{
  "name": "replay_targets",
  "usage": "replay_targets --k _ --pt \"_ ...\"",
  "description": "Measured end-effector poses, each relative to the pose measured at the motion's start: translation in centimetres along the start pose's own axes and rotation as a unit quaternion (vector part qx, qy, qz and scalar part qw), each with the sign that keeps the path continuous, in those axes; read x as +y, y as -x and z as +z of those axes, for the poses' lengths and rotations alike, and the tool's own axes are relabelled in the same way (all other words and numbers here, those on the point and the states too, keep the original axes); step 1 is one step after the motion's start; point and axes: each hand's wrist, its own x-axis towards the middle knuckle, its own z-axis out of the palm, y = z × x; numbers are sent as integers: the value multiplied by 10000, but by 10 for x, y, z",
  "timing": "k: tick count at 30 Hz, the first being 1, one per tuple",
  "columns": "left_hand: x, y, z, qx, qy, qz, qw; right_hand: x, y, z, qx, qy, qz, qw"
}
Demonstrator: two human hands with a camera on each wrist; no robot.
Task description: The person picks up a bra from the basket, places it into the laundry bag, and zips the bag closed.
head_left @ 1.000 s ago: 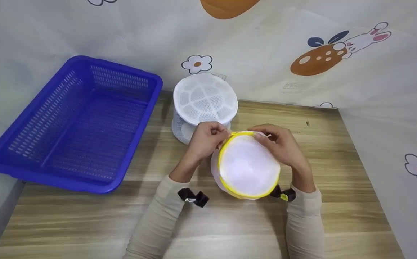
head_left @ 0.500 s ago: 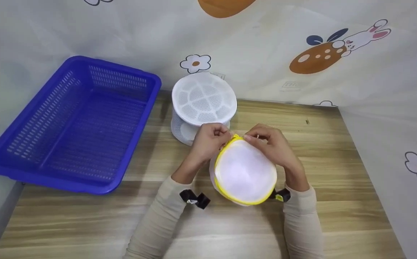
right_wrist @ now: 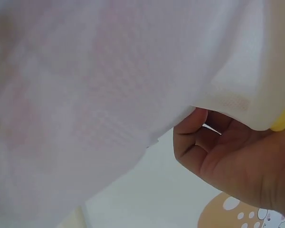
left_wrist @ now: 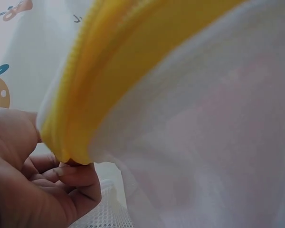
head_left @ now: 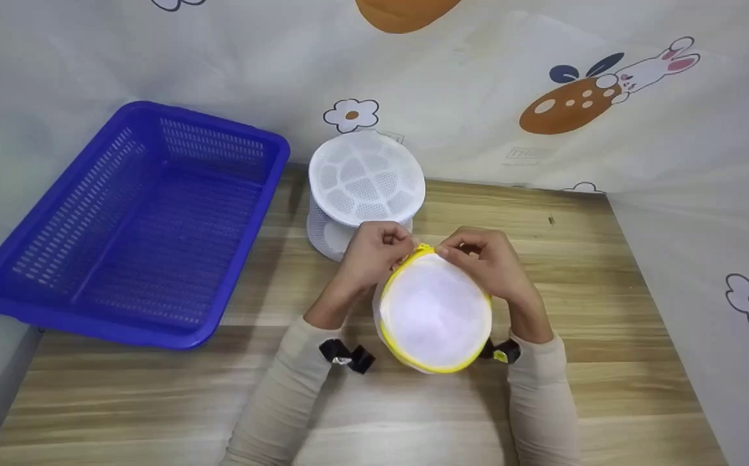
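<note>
Left hand and right hand each pinched the white mesh laundry bag beside its yellow zipper; closure appeared largely done, final stretch unconfirmed.

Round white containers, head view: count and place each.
2: a white mesh-topped cylinder beyond the left hand, and a yellow-rimmed white fabric pouch held by that and the right hand.

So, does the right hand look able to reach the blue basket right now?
Probably not easily: the right hand holds the yellow-rimmed bag, and the left hand, also gripping it, sits between there and the blue basket.
</note>
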Motion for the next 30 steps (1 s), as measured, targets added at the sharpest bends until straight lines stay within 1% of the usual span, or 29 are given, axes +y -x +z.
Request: replay_targets --k 5,9,15,18,22,30 --pt "1 0 0 -119 38 48 9999 0 1 -2 58 -19 -15 10000" --pt "2 0 0 -142 34 69 9999 0 0 -3 57 -43 -12 10000" --pt "3 1 1 -200 -22 51 9998 1 2 -4 17 -30 -104 9999" --pt "2 1 1 -233 43 61 9997 1 2 -5 -26 -54 -69 10000" --pt "1 2 1 -228 173 9 9996 0 2 -5 -64 -48 -22 10000" --pt "1 2 1 -197 227 -210 9993 0 1 -6 -123 55 -29 9999"
